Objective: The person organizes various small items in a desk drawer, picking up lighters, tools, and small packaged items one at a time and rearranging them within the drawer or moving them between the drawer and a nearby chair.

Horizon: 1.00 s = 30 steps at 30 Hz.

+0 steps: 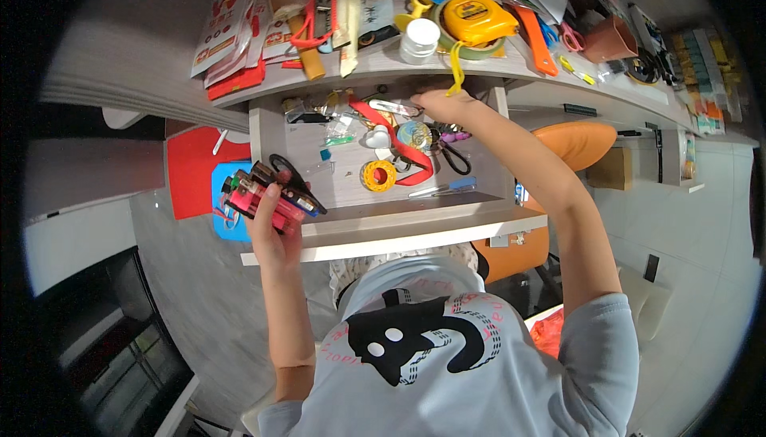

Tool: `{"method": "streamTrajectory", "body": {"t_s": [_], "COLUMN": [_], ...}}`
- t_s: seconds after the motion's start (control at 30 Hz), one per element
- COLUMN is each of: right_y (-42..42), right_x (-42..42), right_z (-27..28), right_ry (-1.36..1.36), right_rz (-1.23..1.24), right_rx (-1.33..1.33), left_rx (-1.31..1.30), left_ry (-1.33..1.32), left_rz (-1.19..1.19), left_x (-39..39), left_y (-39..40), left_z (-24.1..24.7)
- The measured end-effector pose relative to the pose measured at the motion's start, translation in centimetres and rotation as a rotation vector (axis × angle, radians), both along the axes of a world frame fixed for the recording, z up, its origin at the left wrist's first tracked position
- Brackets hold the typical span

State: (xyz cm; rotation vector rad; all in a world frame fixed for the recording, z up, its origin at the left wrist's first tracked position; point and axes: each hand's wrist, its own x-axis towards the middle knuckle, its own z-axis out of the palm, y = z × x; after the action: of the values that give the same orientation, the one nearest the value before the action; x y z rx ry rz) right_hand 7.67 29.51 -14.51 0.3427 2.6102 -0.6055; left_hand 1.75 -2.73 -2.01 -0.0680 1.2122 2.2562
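Note:
My left hand (272, 221) is closed around a bundle of pink and dark lighters (254, 197) and black-handled scissors (294, 182), over the left edge of an open drawer (389, 233). My right hand (440, 106) reaches into the drawer's back right; its fingertips are partly hidden, so a hold cannot be made out. Just left of it lies a nail clipper or similar small metal tool (392, 108). Nearby are a red ribbon (413, 152), a yellow ring-shaped roll (379, 175), a white heart-shaped item (377, 137), a black loop handle (456, 158) and a blue-handled tool (461, 184).
On the desktop above the drawer stand a yellow tape measure (479, 18), a white-capped bottle (419, 41), an orange cutter (537, 42) and red-handled scissors (314, 21). Printed packets (224, 30) lie at left. An orange chair (574, 143) is beyond the drawer's right side.

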Motion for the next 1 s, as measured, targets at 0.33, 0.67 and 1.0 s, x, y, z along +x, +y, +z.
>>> {"method": "streamTrajectory", "body": {"t_s": [0.33,0.67,1.0], "right_y": [-4.3,-13.6,-14.3], "right_x": [-0.1,-5.2,-10.1], "right_z": [3.9,4.0,1.4], "right_ry": [0.221,0.177,0.388], "right_rz": [0.040,0.360,0.178], "right_rx": [-0.102,0.119,0.065], "left_rx": [0.054,0.105,0.143], "left_ry": [-0.024,0.036,0.042], "left_rz": [0.103,0.248,0.220], "left_x": [-0.4,-3.2,-3.1], "left_y": [-0.6,-4.6,-4.5], "left_z": [0.1,0.2,0.1]}}
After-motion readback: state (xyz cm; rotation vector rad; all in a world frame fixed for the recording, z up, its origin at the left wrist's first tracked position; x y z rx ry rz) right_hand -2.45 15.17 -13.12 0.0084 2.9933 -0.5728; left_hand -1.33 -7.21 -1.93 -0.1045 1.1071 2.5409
